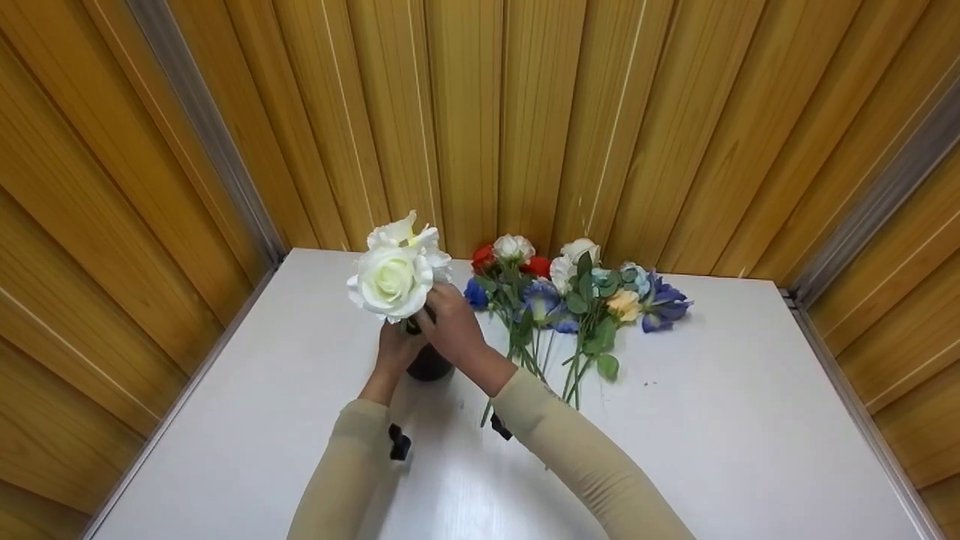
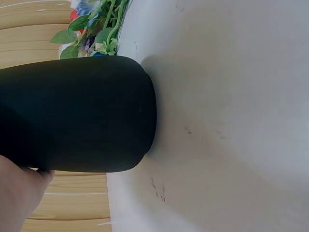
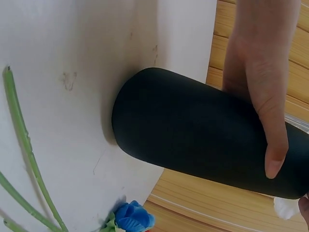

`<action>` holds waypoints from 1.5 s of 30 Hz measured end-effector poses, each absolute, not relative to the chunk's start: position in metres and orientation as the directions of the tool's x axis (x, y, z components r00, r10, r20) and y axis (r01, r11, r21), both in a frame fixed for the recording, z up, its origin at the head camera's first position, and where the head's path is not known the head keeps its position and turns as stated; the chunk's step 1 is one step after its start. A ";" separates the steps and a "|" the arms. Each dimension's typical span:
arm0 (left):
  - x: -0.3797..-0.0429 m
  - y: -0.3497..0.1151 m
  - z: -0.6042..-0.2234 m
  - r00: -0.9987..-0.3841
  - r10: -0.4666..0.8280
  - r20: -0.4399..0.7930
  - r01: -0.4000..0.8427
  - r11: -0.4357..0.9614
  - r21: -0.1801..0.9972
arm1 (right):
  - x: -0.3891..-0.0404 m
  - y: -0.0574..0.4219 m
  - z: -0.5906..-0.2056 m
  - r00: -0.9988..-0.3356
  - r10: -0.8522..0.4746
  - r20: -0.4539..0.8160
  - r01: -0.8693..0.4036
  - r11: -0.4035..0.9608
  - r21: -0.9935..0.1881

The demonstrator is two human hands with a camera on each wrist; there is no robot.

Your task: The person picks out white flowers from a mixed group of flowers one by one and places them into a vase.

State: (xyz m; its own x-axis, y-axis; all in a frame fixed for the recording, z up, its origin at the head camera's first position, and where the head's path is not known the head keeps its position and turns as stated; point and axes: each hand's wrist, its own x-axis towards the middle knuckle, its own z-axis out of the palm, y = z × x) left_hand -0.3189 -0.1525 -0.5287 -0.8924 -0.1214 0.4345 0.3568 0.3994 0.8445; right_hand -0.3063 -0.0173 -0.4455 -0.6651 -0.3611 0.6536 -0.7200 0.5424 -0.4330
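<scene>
The left hand is gripping the upright black vase. At its top, right of the white roses, the right hand is sitting, its fingers' hold hidden.

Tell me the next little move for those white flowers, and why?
Perhaps the right hand should gently settle the white flowers into the black vase: their blooms are by its mouth, the right hand is beside them, and the left hand grips the vase.
</scene>
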 end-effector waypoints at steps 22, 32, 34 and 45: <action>-0.322 -0.148 -0.526 -0.888 -0.138 0.438 0.371 0.344 0.862 | -0.311 0.013 -0.432 -0.508 -0.368 0.779 -0.815 0.498 -0.296; -0.320 -0.148 -0.526 -0.864 -0.132 0.486 0.409 0.377 0.831 | -0.327 0.068 -0.417 -0.552 -0.219 0.805 -0.752 0.549 -0.366; -0.320 -0.149 -0.526 -0.881 -0.142 0.451 0.376 0.367 0.851 | -0.333 0.082 -0.417 -0.594 -0.189 0.782 -0.715 0.570 -0.405; -0.321 -0.149 -0.527 -0.906 -0.142 0.399 0.324 0.374 0.869 | -0.360 0.175 -0.442 -0.941 0.067 0.333 -0.239 0.567 -0.789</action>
State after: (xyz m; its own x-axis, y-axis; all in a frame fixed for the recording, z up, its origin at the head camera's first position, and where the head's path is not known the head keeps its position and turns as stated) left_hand -0.3213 -0.1493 -0.5274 -0.9060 -0.1420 0.3987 0.3239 0.3738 0.8691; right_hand -0.3599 0.1750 -0.4417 -0.9407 0.0667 0.3325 -0.2386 0.5665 -0.7887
